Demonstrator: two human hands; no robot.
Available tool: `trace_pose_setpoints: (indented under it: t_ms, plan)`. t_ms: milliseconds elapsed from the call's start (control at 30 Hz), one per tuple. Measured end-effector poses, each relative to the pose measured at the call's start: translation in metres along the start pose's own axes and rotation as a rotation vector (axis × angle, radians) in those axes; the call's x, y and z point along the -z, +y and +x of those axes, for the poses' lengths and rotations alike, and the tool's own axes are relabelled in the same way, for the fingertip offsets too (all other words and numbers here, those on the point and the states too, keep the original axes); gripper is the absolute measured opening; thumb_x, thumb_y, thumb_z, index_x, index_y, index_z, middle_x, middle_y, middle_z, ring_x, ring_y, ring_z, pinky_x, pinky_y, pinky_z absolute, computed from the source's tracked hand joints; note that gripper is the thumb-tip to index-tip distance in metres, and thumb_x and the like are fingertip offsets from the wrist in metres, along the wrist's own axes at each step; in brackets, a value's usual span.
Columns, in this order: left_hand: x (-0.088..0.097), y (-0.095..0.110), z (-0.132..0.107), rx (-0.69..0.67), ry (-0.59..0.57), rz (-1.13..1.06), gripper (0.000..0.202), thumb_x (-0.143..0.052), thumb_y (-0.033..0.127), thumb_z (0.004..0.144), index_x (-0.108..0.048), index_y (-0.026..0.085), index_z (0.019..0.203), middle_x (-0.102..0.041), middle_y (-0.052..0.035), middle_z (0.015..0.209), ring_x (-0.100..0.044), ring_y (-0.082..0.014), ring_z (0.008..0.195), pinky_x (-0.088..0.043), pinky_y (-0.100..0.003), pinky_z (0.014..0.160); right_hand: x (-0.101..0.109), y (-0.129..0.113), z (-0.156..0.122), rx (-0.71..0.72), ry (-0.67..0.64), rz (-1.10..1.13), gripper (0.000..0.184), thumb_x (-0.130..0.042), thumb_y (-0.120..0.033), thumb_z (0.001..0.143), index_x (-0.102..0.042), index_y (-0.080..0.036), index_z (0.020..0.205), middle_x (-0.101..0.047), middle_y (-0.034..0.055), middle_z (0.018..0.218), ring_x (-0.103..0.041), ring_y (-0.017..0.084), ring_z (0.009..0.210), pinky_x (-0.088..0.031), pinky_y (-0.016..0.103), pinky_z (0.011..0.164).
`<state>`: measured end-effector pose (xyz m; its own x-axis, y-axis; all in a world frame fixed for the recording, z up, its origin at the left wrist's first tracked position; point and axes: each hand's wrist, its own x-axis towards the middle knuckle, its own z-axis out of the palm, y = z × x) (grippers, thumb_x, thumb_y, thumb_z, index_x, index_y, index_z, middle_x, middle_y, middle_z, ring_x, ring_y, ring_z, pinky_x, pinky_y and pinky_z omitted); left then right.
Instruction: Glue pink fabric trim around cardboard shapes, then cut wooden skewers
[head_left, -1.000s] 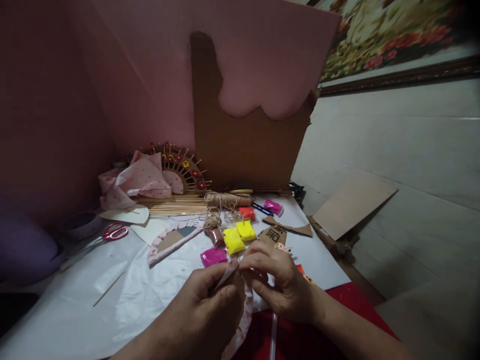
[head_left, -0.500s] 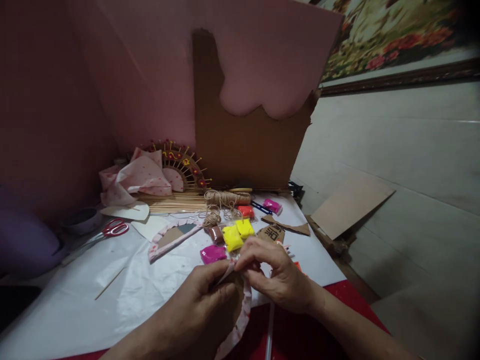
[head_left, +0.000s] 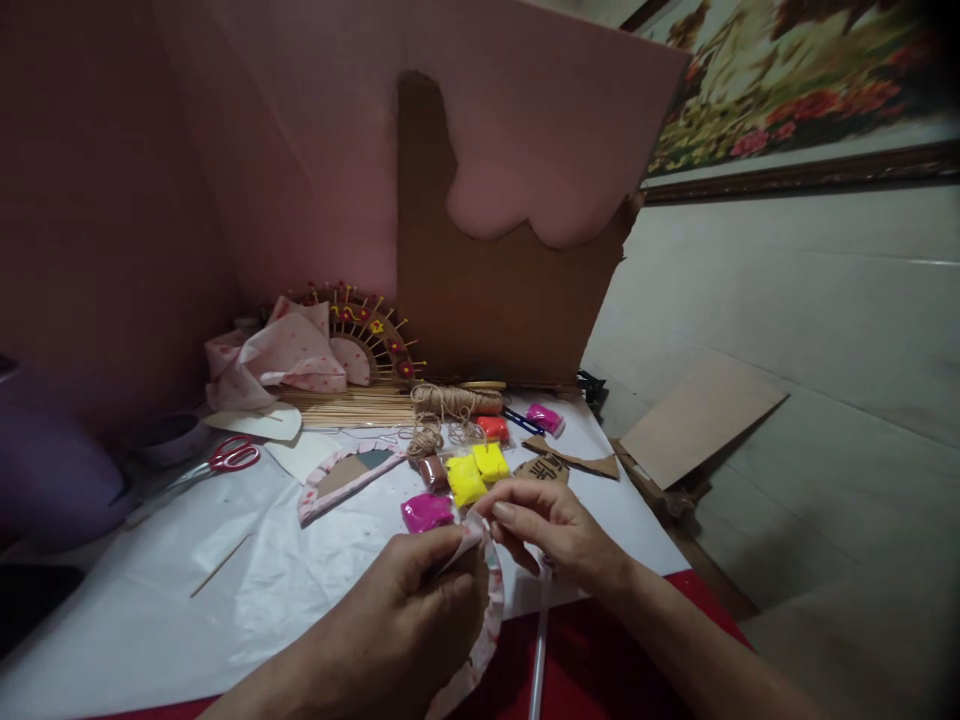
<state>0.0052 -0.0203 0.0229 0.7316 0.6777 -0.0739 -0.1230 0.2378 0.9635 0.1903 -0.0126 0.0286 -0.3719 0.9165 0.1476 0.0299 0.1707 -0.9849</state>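
In the lower centre of the frame, the left hand (head_left: 405,620) grasps the fabric-edged cardboard piece (head_left: 493,600) above the worktop (head_left: 150,620). The right hand (head_left: 559,530) pinches its soft edge. It seems light and bendable, so better to hold the stiff cardboard.

Table (head_left: 150,620): cardboard panel (head_left: 495,310) upright along back edge, skewer bundle (head_left: 345,407) flat before it, twine spool (head_left: 454,400) at bundle's right end. Fabric heap (head_left: 285,355) back-left corner, scissors (head_left: 217,460) near left edge. Clay packets (head_left: 469,475) mid-table, just behind left hand (head_left: 405,620) and right hand (head_left: 551,530) at front edge, trimmed piece (head_left: 487,600) between them.
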Motion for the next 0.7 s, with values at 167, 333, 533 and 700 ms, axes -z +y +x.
trace_pose_setpoints:
  t_ms: [167,333,533,700]
  plan:
    - [0.0,-0.0011,-0.0017,0.034,-0.003,0.013,0.021,-0.049,0.035,0.086,-0.04,0.021,0.072,-0.029,0.01,0.053,-0.025,-0.0058,0.044,-0.022,-0.02,0.042,-0.0027,-0.0025,0.0006,0.116,0.021,-0.089,0.015,-0.063,-0.026,0.08,-0.069,-0.013,0.084,-0.053,-0.0006,0.073,-0.039,0.002,0.044,-0.029,0.016,0.038]
    - [-0.002,-0.0041,-0.001,0.025,0.004,-0.018,0.022,-0.046,0.035,0.088,-0.038,0.022,0.072,-0.027,0.0103,0.052,-0.023,-0.0059,0.043,-0.02,-0.02,0.039,-0.0027,-0.0026,0.0003,0.171,0.028,-0.198,0.011,-0.063,-0.024,0.081,-0.07,-0.015,0.083,-0.055,0.0004,0.073,-0.047,0.008,0.059,-0.038,0.019,0.051]
    - [-0.0023,-0.0008,-0.0014,0.052,0.012,0.052,0.018,-0.046,0.035,0.088,-0.047,0.019,0.08,-0.03,0.0096,0.052,-0.024,-0.0061,0.044,-0.023,-0.02,0.041,-0.001,-0.0048,-0.0014,0.206,0.017,-0.327,0.008,-0.062,-0.022,0.081,-0.064,-0.015,0.079,-0.057,0.0014,0.076,-0.052,0.013,0.072,-0.043,0.026,0.066]
    - [0.0038,0.0014,-0.0003,0.006,0.016,0.117,0.018,-0.053,0.034,0.083,-0.054,0.016,0.079,-0.037,0.0066,0.06,-0.032,-0.0081,0.053,-0.03,-0.021,0.05,-0.0039,-0.0078,-0.0062,0.332,0.04,-0.497,0.003,-0.056,-0.016,0.082,-0.056,-0.016,0.079,-0.053,0.0005,0.073,-0.049,0.013,0.068,-0.042,0.025,0.062]
